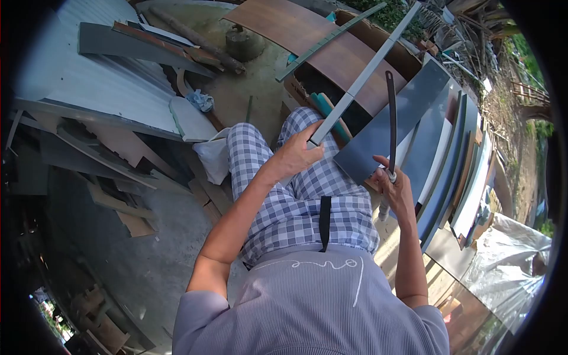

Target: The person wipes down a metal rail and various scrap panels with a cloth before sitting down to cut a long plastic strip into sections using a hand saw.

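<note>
My left hand (296,155) is closed around the near end of a long grey square bar (367,80), which slants up and away to the upper right. In my right hand (395,188) is a hacksaw blade (392,121), dark and narrow with a hole at its far tip; pale wrapping shows where I grip it. The blade points away from me, to the right of the bar and apart from it. My fingers partly hide its lower end. Beneath the bar lies a teal roll or tube (328,112), close to my knee.
Brown wood-grain panels (284,26) and a dark blue-grey panel (408,112) lie ahead, with more boards stacked to the right. A green slatted strip (331,41) rests across the brown panels. At left are corrugated sheeting (112,89) and a crumpled cloth (201,100).
</note>
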A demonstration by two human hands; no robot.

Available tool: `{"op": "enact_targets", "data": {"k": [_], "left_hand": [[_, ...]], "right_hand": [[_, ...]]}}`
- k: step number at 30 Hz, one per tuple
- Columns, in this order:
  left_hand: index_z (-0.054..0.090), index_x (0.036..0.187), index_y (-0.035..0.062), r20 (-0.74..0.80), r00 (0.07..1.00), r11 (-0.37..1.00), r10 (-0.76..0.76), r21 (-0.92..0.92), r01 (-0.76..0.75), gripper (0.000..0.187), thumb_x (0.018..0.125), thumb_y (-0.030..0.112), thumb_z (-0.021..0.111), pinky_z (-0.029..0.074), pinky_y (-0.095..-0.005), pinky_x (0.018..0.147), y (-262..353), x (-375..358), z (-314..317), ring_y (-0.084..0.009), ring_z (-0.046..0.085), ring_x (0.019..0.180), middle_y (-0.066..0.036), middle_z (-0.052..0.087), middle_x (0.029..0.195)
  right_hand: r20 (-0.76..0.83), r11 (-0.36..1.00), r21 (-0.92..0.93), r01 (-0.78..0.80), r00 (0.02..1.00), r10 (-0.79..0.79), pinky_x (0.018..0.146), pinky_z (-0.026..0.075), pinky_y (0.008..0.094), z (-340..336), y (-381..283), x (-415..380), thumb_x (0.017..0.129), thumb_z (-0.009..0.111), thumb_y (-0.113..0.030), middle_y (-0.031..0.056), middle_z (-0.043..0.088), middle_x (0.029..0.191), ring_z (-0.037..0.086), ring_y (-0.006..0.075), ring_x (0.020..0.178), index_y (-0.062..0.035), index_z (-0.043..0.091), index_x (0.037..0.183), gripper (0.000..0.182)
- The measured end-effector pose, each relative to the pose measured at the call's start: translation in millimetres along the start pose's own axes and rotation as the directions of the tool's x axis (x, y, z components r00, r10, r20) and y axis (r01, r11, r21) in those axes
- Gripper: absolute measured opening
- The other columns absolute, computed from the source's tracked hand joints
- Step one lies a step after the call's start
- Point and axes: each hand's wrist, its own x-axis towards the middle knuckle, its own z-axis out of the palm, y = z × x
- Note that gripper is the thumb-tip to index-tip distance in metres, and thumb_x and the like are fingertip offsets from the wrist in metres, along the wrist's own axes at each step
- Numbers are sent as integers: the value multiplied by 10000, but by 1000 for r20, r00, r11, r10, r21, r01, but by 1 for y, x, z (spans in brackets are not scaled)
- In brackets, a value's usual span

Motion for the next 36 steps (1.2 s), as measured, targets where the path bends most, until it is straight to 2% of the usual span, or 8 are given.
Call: {"op": "enact_targets", "data": {"k": [7,10,12,14,16,21,27,36], "left_hand": [[358,1312,14,-121,991,942,-57,322,93,580,775,147,534,440,-251,604,-41,-3,-19,-115,525,684,-73,562,867],[342,1324,23,-213,977,836,-11,535,126,616,768,173,563,458,-292,709,-57,-5,-25,-188,577,784,-151,571,1021],[329,1332,29,-231,973,838,-12,529,136,643,766,194,587,463,-305,733,-62,-9,-29,-218,589,807,-169,543,1090],[316,1340,35,-250,968,841,-15,521,148,671,763,214,611,467,-319,756,-67,-15,-33,-248,602,830,-188,516,1159],[282,1352,27,-224,956,915,-190,312,256,745,749,257,655,457,-324,814,-66,-24,-42,-268,585,924,-200,461,1228],[320,1317,-9,-247,941,873,-233,372,314,729,744,265,678,428,-322,868,-107,-44,-53,-233,518,1054,-207,483,1193],[538,1070,-33,-387,854,859,-349,233,456,489,748,306,684,463,-300,731,-108,-58,-40,-192,586,817,-121,613,877],[577,1003,25,-609,791,796,-60,449,406,417,722,314,684,465,-342,708,-98,-59,-38,-263,618,811,-128,636,873]], "right_hand": [[92,876,-448,177,984,-152,642,444,324,35,-29,73,820,551,-496,81,591,672,579,169,670,-52,555,1150,553],[164,968,-221,116,983,-81,577,438,313,53,-28,111,830,537,-505,99,607,688,543,149,611,1,577,1070,562],[328,992,-59,-115,936,128,446,372,250,66,-20,132,846,529,-494,86,615,734,425,73,531,31,568,1002,549],[354,986,39,-160,925,136,440,371,229,83,-9,142,850,530,-485,84,612,728,420,63,531,17,559,969,517],[372,962,166,-219,917,145,438,375,180,93,-4,146,856,549,-437,69,607,722,418,42,533,-7,534,925,436],[443,949,209,-235,888,122,445,382,183,101,11,151,854,567,-398,69,606,759,427,43,545,-25,528,903,378],[440,953,199,-231,890,123,459,387,179,103,9,150,852,571,-386,61,593,763,431,39,564,-24,532,913,369],[391,996,-68,-56,917,78,478,399,212,104,-15,114,866,549,-381,65,602,757,416,58,545,26,501,1134,490]]}}
